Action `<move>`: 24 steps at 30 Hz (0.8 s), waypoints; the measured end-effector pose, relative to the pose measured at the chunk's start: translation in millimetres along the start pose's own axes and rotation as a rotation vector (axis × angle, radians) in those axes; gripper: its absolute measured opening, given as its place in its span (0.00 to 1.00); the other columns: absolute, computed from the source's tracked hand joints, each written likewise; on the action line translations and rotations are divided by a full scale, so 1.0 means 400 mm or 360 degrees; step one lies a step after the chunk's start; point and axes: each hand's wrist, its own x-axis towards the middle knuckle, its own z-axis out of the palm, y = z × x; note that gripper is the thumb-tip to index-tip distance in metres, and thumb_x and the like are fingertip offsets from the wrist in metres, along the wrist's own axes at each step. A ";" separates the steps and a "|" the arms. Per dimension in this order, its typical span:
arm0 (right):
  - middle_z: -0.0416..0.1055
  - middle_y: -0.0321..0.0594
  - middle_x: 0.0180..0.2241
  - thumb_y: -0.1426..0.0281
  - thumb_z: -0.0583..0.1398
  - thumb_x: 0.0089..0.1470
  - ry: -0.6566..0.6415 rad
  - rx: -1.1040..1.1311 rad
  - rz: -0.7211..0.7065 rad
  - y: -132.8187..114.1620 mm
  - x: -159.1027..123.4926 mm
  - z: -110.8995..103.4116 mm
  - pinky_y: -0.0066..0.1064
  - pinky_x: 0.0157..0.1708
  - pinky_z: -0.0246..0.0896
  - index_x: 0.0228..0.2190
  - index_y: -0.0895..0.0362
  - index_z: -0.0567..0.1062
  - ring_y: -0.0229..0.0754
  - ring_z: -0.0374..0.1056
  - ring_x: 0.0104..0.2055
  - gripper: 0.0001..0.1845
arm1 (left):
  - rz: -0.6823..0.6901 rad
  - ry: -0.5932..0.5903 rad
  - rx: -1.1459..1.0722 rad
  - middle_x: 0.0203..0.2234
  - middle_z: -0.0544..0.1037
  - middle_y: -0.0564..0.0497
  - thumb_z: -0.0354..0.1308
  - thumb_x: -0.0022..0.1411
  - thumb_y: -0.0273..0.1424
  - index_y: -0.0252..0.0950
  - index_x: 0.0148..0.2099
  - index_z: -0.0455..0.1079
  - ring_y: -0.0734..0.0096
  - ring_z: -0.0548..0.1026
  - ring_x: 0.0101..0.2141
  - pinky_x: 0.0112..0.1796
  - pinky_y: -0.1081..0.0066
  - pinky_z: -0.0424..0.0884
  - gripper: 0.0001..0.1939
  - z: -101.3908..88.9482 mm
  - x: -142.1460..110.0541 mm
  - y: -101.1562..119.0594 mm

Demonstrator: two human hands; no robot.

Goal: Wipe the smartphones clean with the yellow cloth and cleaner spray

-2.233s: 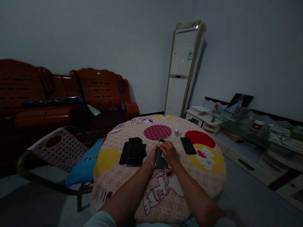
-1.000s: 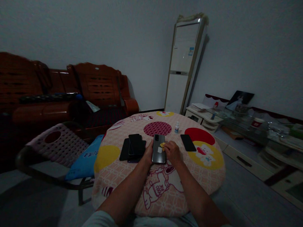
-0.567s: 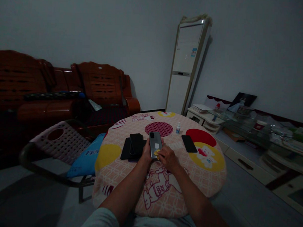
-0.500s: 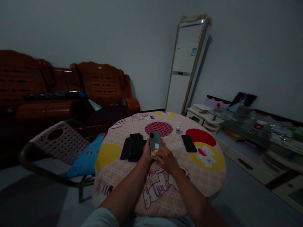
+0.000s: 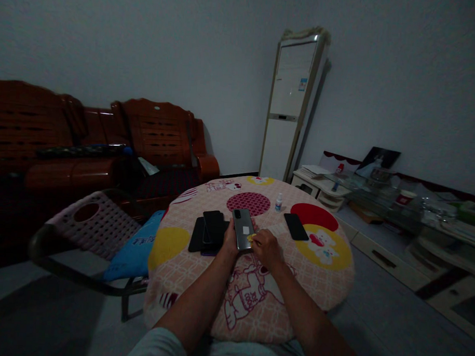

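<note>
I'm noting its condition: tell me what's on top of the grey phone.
On the grey phone are a white label and a camera patch. The right hand holds a yellow scrap at its right edge; whatever lies behind the scrap and the left hand is hidden.

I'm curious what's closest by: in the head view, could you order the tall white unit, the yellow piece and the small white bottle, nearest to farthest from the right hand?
1. Yellow piece: in the right hand, at its fingertips.
2. Small white bottle: on the table, beyond the hand.
3. Tall white unit: standing past the table.
</note>
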 end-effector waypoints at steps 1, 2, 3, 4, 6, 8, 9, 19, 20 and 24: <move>0.67 0.40 0.28 0.81 0.58 0.49 -0.0015 -0.0006 -0.0010 -0.007 0.000 0.008 0.32 0.38 0.58 0.24 0.57 0.74 0.43 0.62 0.35 0.09 | 0.0004 0.0019 0.0013 0.34 0.78 0.36 0.36 0.67 0.49 0.25 0.47 0.70 0.56 0.77 0.36 0.39 0.60 0.73 0.34 0.000 0.001 -0.002; 0.68 0.40 0.29 0.80 0.58 0.49 -0.0033 -0.0004 -0.0033 -0.017 0.000 0.016 0.32 0.38 0.58 0.25 0.57 0.74 0.43 0.62 0.36 0.09 | 0.0000 0.0038 0.0029 0.34 0.78 0.36 0.35 0.67 0.49 0.25 0.47 0.71 0.57 0.77 0.36 0.39 0.61 0.73 0.34 0.000 0.003 -0.004; 0.68 0.40 0.29 0.80 0.58 0.50 -0.0058 0.0004 -0.0067 -0.027 0.000 0.025 0.32 0.39 0.58 0.25 0.56 0.74 0.43 0.62 0.36 0.09 | -0.0012 0.0051 0.0049 0.34 0.78 0.36 0.36 0.67 0.49 0.25 0.47 0.71 0.57 0.78 0.35 0.39 0.62 0.73 0.34 -0.001 0.004 -0.006; 0.68 0.40 0.30 0.80 0.58 0.50 -0.0080 0.0014 -0.0099 -0.037 0.000 0.032 0.33 0.40 0.58 0.25 0.56 0.74 0.43 0.63 0.37 0.08 | -0.0024 0.0056 0.0071 0.34 0.78 0.36 0.36 0.67 0.49 0.25 0.47 0.71 0.57 0.78 0.35 0.39 0.62 0.73 0.34 -0.004 0.006 -0.008; 0.68 0.40 0.30 0.79 0.58 0.51 -0.0105 0.0025 -0.0133 -0.051 0.000 0.040 0.32 0.40 0.58 0.25 0.56 0.74 0.43 0.63 0.37 0.08 | -0.0039 0.0054 0.0115 0.33 0.78 0.37 0.38 0.66 0.49 0.25 0.47 0.72 0.58 0.78 0.35 0.39 0.64 0.73 0.34 -0.009 0.008 -0.011; 0.68 0.39 0.29 0.79 0.58 0.51 -0.0114 0.0029 -0.0130 -0.050 0.002 0.036 0.32 0.40 0.58 0.25 0.56 0.74 0.43 0.63 0.36 0.08 | -0.0044 0.0025 0.0139 0.33 0.78 0.37 0.39 0.66 0.50 0.24 0.48 0.72 0.58 0.78 0.34 0.38 0.64 0.73 0.34 -0.015 0.007 -0.013; 0.68 0.39 0.29 0.79 0.58 0.50 -0.0110 0.0030 -0.0118 -0.045 0.002 0.031 0.33 0.40 0.58 0.25 0.56 0.74 0.43 0.63 0.36 0.08 | -0.0047 0.0009 0.0143 0.33 0.78 0.37 0.39 0.66 0.50 0.24 0.48 0.72 0.58 0.78 0.34 0.38 0.63 0.73 0.34 -0.017 0.006 -0.012; 0.68 0.41 0.28 0.81 0.58 0.48 0.0010 0.0018 -0.0043 -0.025 -0.005 0.004 0.33 0.39 0.59 0.25 0.57 0.74 0.43 0.63 0.36 0.08 | -0.0101 -0.0022 0.0120 0.32 0.78 0.37 0.39 0.65 0.50 0.23 0.46 0.71 0.57 0.77 0.33 0.37 0.62 0.73 0.34 -0.009 -0.010 -0.003; 0.69 0.40 0.29 0.80 0.58 0.48 -0.0022 0.0041 -0.0080 -0.035 -0.006 0.007 0.32 0.39 0.59 0.25 0.57 0.74 0.43 0.63 0.36 0.08 | -0.0102 0.0004 0.0122 0.32 0.78 0.36 0.39 0.66 0.50 0.23 0.47 0.71 0.57 0.78 0.34 0.37 0.62 0.73 0.34 -0.008 -0.009 -0.002; 0.69 0.39 0.28 0.80 0.58 0.49 -0.0077 0.0085 -0.0152 -0.044 -0.007 0.013 0.32 0.39 0.59 0.25 0.56 0.74 0.42 0.63 0.36 0.08 | -0.0095 0.0020 0.0114 0.33 0.78 0.36 0.39 0.65 0.51 0.23 0.48 0.71 0.57 0.78 0.34 0.37 0.62 0.73 0.35 -0.007 -0.007 -0.001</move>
